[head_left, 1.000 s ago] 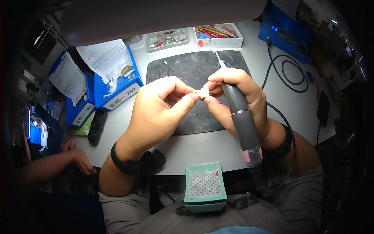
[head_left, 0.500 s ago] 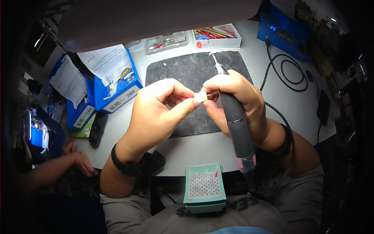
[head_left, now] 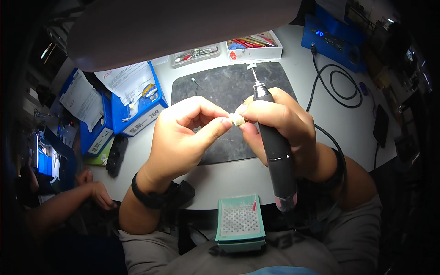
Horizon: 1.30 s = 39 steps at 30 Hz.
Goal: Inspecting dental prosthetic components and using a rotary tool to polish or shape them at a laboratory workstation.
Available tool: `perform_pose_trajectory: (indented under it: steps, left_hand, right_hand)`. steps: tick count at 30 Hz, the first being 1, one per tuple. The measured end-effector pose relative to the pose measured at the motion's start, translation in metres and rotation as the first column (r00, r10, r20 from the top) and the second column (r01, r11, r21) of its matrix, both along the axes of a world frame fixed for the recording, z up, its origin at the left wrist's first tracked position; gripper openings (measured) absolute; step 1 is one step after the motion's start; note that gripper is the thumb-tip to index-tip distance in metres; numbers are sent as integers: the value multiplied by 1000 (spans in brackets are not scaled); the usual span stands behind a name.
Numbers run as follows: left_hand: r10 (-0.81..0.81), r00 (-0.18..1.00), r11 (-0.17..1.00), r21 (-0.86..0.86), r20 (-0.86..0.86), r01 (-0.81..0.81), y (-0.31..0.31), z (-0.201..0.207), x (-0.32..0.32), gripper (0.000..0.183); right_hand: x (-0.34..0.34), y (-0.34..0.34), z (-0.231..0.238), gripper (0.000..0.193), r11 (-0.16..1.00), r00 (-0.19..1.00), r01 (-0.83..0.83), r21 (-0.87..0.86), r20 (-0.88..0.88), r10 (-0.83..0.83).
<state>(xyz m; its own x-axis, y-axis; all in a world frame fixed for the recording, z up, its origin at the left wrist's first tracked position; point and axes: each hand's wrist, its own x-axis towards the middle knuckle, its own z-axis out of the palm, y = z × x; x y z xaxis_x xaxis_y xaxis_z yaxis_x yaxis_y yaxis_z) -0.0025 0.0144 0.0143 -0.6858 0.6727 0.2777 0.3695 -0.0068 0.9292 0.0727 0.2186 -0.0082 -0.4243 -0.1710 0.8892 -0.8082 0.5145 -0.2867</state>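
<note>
Between the thumb and forefinger of my left hand [head_left: 181, 135] is a small cream, tooth-like dental piece [head_left: 238, 119]. My right hand [head_left: 293, 121] is wrapped round a black rotary handpiece [head_left: 276, 149], and its thumb and forefinger also touch the right side of the dental piece. The handpiece stands almost upright, tilted slightly left. A small pale wheel [head_left: 252, 67] sits on the metal shank at its top, pointing away from me and apart from the dental piece. Fingertips hide part of the piece.
A dark mat [head_left: 206, 151] lies under my hands, bearing a small bur [head_left: 196, 82]. Blue bins [head_left: 141, 120] with papers stand left; boxes of tools [head_left: 254, 53] at the back; a blue control unit [head_left: 330, 43] right. A green perforated tray [head_left: 239, 222] is near my lap. Another person's hand [head_left: 101, 196] rests left.
The dental piece has turned a little between my fingertips, and the pin-like end at its right shows less. The handpiece has shifted slightly toward me and stands a bit more upright.
</note>
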Motion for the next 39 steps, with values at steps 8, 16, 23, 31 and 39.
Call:
perform_pose_trajectory:
  steps: [8, 16, 23, 31, 39]
  left_hand:
    - [6, 990, 998, 57, -138, 2, 1, 2, 4, 8]
    - [-10, 987, 998, 67, -159, 21, 1, 1, 3, 8]
    - [-49, 971, 992, 99, -232, 73, -1, 4, 4, 8]
    - [-84, 962, 984, 129, -259, 121, -1, 5, 2, 10]
    - [-62, 954, 978, 172, -294, 116, 0, 3, 2, 15]
  right_hand:
    - [4, 4, 5, 49, 997, 999, -16, 80, -49, 20]
    - [1, 1, 5, 56, 998, 992, -3, 62, -128, 11]
    - [5, -5, 10, 57, 999, 992, -24, 41, -122, 29]
    - [8, -9, 6, 37, 986, 987, -137, -97, -97, 128]
    - [9, -8, 5, 35, 984, 984, -152, -96, -111, 141]
